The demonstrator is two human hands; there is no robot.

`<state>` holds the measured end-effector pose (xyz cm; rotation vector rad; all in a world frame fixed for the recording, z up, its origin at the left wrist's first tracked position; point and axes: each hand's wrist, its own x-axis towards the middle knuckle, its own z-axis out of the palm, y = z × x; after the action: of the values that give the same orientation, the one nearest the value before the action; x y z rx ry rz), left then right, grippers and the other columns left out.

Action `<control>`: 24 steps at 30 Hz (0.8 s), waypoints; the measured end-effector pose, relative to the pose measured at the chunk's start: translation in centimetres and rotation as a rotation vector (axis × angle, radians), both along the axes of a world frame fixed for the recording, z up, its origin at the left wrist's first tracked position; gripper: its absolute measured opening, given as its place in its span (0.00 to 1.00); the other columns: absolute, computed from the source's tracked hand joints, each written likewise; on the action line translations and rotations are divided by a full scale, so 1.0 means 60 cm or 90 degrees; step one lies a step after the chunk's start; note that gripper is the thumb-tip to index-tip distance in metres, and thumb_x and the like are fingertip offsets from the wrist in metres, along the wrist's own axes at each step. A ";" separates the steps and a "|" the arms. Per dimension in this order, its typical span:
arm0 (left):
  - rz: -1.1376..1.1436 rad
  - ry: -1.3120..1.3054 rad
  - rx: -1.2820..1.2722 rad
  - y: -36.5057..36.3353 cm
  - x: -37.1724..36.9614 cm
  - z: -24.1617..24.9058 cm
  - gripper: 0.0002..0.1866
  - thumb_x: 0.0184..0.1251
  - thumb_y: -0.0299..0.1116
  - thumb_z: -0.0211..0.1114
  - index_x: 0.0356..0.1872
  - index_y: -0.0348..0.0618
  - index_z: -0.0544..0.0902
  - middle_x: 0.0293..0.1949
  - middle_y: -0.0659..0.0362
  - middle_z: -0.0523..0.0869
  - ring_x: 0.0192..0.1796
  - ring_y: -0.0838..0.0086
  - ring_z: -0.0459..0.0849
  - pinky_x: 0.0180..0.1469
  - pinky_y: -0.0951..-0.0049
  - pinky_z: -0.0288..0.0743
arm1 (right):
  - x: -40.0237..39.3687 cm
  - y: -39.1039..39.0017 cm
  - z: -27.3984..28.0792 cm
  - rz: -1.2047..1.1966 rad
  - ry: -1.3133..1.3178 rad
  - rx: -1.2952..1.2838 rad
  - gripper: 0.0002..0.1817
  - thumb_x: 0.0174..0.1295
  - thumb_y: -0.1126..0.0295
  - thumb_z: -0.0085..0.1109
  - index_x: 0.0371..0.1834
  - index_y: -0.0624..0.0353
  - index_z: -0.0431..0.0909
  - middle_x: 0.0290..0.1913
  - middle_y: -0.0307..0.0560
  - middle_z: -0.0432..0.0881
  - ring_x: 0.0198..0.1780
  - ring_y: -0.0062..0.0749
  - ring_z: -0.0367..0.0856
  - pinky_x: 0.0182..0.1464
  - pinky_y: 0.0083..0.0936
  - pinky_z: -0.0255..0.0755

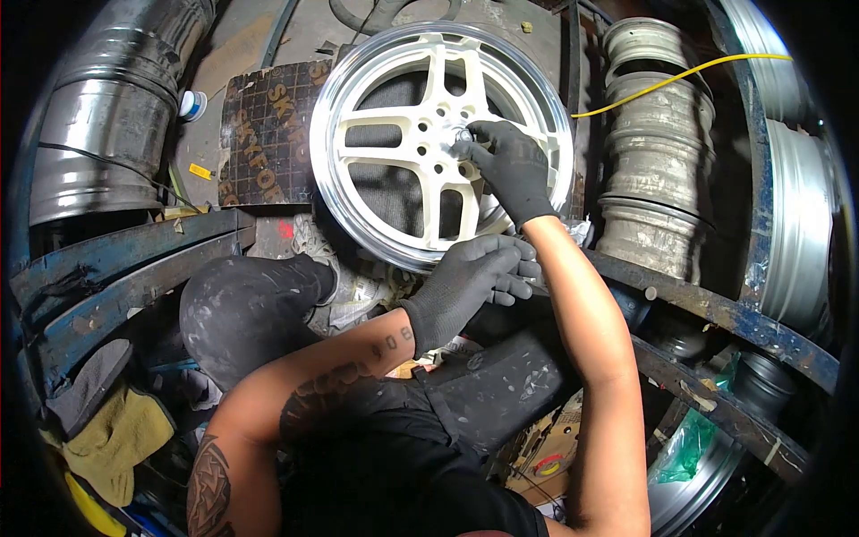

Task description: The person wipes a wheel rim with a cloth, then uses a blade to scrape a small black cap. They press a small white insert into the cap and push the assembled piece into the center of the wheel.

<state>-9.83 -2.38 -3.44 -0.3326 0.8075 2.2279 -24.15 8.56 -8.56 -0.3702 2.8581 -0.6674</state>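
A white multi-spoke wheel rim point(407, 121) with a polished outer lip lies face up in front of me. My right hand point(514, 170), in a dark grey glove, reaches over its hub. Thumb and fingers close around a small shiny metal piece point(463, 135) at the hub, beside the bolt holes; its exact kind is hard to make out. My left hand point(465, 286), gloved alike, hovers by the near edge of the rim. Its fingers are loosely bent and apart, with nothing visible in them; the palm is hidden.
A printed board point(268, 125) lies under the rim. Stacked bare metal wheels point(658, 134) stand at right behind a blue steel frame point(716, 309), with a yellow cable point(680, 77) across them. Large metal cylinders point(112, 116) stand at left. Work gloves point(116, 438) hang at lower left.
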 end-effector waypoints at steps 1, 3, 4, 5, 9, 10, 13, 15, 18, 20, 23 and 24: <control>-0.004 0.001 -0.006 0.000 0.000 0.002 0.14 0.77 0.36 0.48 0.53 0.40 0.76 0.45 0.58 0.83 0.44 0.77 0.81 0.50 0.74 0.76 | 0.002 -0.003 0.002 -0.007 0.000 0.006 0.23 0.52 0.47 0.69 0.46 0.47 0.86 0.45 0.46 0.85 0.48 0.43 0.83 0.50 0.39 0.74; -0.011 0.007 -0.011 0.003 0.001 -0.002 0.14 0.77 0.36 0.48 0.52 0.41 0.77 0.45 0.59 0.83 0.44 0.77 0.81 0.50 0.74 0.75 | 0.005 -0.008 0.008 -0.009 0.008 0.033 0.23 0.51 0.47 0.69 0.47 0.47 0.86 0.45 0.45 0.85 0.47 0.43 0.83 0.50 0.39 0.74; -0.014 0.011 -0.013 0.004 0.001 -0.005 0.14 0.77 0.36 0.48 0.52 0.41 0.77 0.45 0.59 0.83 0.44 0.78 0.81 0.50 0.75 0.75 | 0.006 -0.011 0.010 -0.004 0.016 0.054 0.24 0.51 0.46 0.69 0.47 0.47 0.85 0.44 0.45 0.85 0.47 0.43 0.83 0.49 0.40 0.74; -0.013 0.009 -0.013 0.005 0.002 -0.005 0.14 0.77 0.36 0.48 0.52 0.41 0.77 0.45 0.60 0.83 0.44 0.78 0.81 0.50 0.75 0.75 | 0.007 -0.013 0.012 0.001 0.024 0.075 0.24 0.51 0.46 0.69 0.48 0.47 0.85 0.44 0.45 0.85 0.46 0.43 0.83 0.49 0.40 0.74; -0.009 0.005 -0.015 0.006 0.002 -0.005 0.14 0.77 0.37 0.48 0.52 0.41 0.77 0.45 0.60 0.83 0.43 0.79 0.81 0.49 0.76 0.74 | 0.014 -0.018 0.017 0.016 0.045 0.079 0.28 0.50 0.46 0.69 0.52 0.48 0.83 0.42 0.46 0.84 0.46 0.43 0.83 0.48 0.40 0.74; -0.007 0.006 -0.016 0.005 0.001 -0.005 0.14 0.77 0.37 0.49 0.51 0.42 0.77 0.45 0.60 0.83 0.43 0.79 0.81 0.49 0.77 0.74 | 0.014 -0.016 0.013 0.029 0.054 0.073 0.29 0.50 0.46 0.70 0.53 0.48 0.83 0.42 0.46 0.84 0.45 0.43 0.84 0.48 0.39 0.74; -0.003 -0.008 -0.007 0.002 0.003 -0.003 0.13 0.77 0.37 0.49 0.51 0.42 0.77 0.44 0.61 0.84 0.43 0.80 0.81 0.49 0.76 0.74 | 0.003 -0.001 0.013 0.041 -0.005 0.007 0.29 0.51 0.50 0.70 0.56 0.49 0.81 0.42 0.48 0.85 0.44 0.42 0.84 0.48 0.38 0.75; 0.000 -0.008 -0.005 0.001 0.006 -0.003 0.13 0.77 0.38 0.49 0.50 0.42 0.77 0.43 0.61 0.84 0.43 0.80 0.81 0.49 0.76 0.74 | -0.004 0.006 0.024 0.049 -0.049 -0.027 0.29 0.52 0.51 0.70 0.57 0.49 0.81 0.43 0.48 0.85 0.44 0.42 0.84 0.49 0.37 0.75; -0.002 -0.012 -0.013 -0.002 0.008 -0.003 0.13 0.77 0.38 0.50 0.50 0.42 0.77 0.43 0.60 0.84 0.42 0.80 0.81 0.50 0.76 0.74 | -0.005 0.018 0.016 0.093 -0.003 -0.044 0.28 0.54 0.54 0.68 0.59 0.49 0.79 0.43 0.50 0.85 0.45 0.42 0.84 0.50 0.36 0.75; -0.008 -0.014 -0.015 -0.001 0.008 -0.002 0.13 0.77 0.39 0.51 0.50 0.42 0.77 0.44 0.60 0.84 0.43 0.79 0.80 0.50 0.76 0.74 | -0.002 0.021 0.012 0.111 -0.008 -0.077 0.25 0.57 0.55 0.66 0.58 0.48 0.79 0.45 0.49 0.84 0.46 0.43 0.83 0.51 0.36 0.75; -0.020 -0.006 -0.033 0.001 0.007 0.005 0.13 0.77 0.39 0.51 0.51 0.42 0.77 0.45 0.60 0.84 0.43 0.79 0.80 0.49 0.76 0.74 | 0.002 0.018 0.017 0.120 0.016 -0.043 0.24 0.58 0.55 0.64 0.58 0.48 0.79 0.47 0.47 0.83 0.47 0.42 0.83 0.51 0.36 0.75; -0.020 -0.003 -0.030 0.002 0.006 0.008 0.14 0.77 0.39 0.51 0.51 0.42 0.77 0.45 0.60 0.84 0.43 0.79 0.80 0.49 0.76 0.74 | 0.004 0.016 0.018 0.120 0.041 -0.042 0.20 0.59 0.58 0.64 0.55 0.49 0.81 0.46 0.49 0.83 0.46 0.43 0.83 0.50 0.35 0.76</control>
<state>-9.46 -2.29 -2.97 -0.3451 0.8588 2.1801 -23.88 9.50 -7.46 -0.6724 2.8182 -0.7272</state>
